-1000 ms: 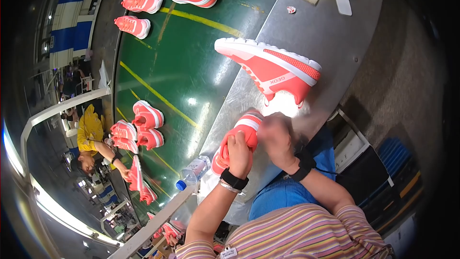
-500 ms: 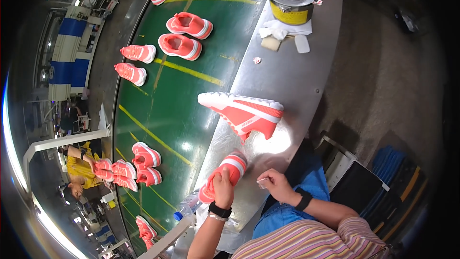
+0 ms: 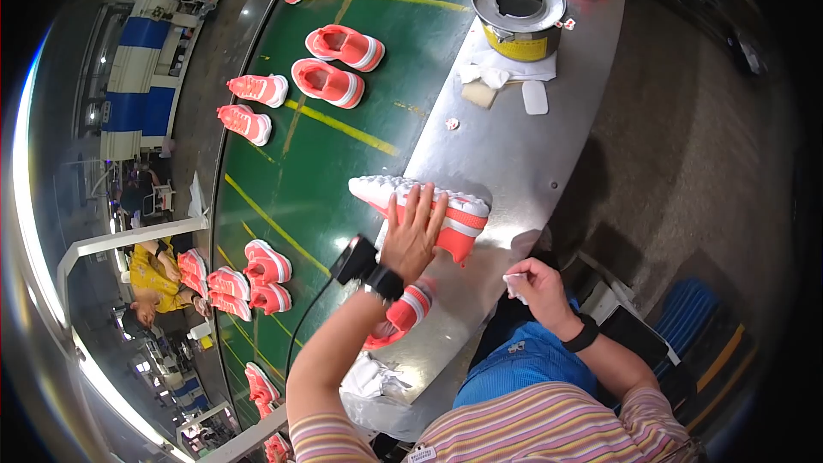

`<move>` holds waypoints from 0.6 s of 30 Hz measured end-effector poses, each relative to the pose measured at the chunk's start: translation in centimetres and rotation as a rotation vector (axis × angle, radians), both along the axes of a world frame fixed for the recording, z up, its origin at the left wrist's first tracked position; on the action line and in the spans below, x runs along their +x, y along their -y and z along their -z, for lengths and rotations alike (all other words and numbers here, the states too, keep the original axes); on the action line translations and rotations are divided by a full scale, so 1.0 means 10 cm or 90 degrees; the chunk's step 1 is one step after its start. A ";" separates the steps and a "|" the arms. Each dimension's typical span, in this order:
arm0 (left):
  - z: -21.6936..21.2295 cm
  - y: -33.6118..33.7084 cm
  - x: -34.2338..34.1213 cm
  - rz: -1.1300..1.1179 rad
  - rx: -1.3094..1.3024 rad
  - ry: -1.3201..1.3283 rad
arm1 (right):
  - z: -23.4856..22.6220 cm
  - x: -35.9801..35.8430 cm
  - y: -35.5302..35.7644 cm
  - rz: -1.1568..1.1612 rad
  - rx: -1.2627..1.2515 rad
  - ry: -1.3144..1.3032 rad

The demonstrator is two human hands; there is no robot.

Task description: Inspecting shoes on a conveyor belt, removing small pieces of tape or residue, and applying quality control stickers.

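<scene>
A coral sneaker (image 3: pixel 459 243) with a white sole lies on its side on the metal bench. My left hand (image 3: pixel 411 236) rests across it, fingers stretched out and spread over its side and sole edge. Nearer to me a second coral sneaker (image 3: pixel 415 307) stands on the bench, partly hidden under my left wrist and forearm. My right hand (image 3: pixel 542 291) is raised at the bench's near edge, its fingers pinching a small white scrap of cloth (image 3: pixel 516 286).
On the metal bench (image 3: pixel 497 150) stand an open can (image 3: pixel 521 45), a folded white cloth (image 3: pixel 484 75), and a flat white pad (image 3: pixel 535 98). Pairs of coral sneakers (image 3: pixel 330 81) sit on the green belt (image 3: pixel 283 171). A person in yellow (image 3: pixel 154 279) works across it.
My left hand has let go of the nearer sneaker and moved forward onto the one lying on its side. My right hand, with the white scrap, has moved up and to the right.
</scene>
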State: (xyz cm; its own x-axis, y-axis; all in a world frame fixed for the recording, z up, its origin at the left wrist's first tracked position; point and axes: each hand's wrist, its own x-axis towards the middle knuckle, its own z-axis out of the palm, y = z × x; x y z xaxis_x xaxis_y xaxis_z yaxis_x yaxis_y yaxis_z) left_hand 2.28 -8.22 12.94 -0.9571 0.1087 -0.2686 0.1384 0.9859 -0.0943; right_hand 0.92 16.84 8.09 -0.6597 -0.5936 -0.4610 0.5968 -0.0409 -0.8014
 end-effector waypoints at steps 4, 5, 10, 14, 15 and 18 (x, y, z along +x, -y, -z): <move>-0.12 0.06 -0.44 -0.062 0.168 0.035 | -0.02 -0.15 -0.15 0.020 -0.006 0.032; -0.16 0.08 -0.52 -0.091 0.196 0.050 | 0.00 -0.20 -0.20 0.034 -0.001 0.028; -0.04 0.47 -0.64 -0.317 0.390 0.380 | 0.06 -0.45 -0.19 0.067 0.014 0.036; 0.12 0.35 -0.63 -0.412 0.389 0.343 | 0.10 -0.55 -0.09 0.071 -0.012 0.039; 0.13 0.32 -0.58 -0.350 0.364 0.256 | 0.11 -0.57 -0.07 0.081 -0.031 0.042; -0.22 0.03 -0.64 -0.340 0.352 0.196 | 0.18 -0.64 -0.03 0.101 -0.011 0.056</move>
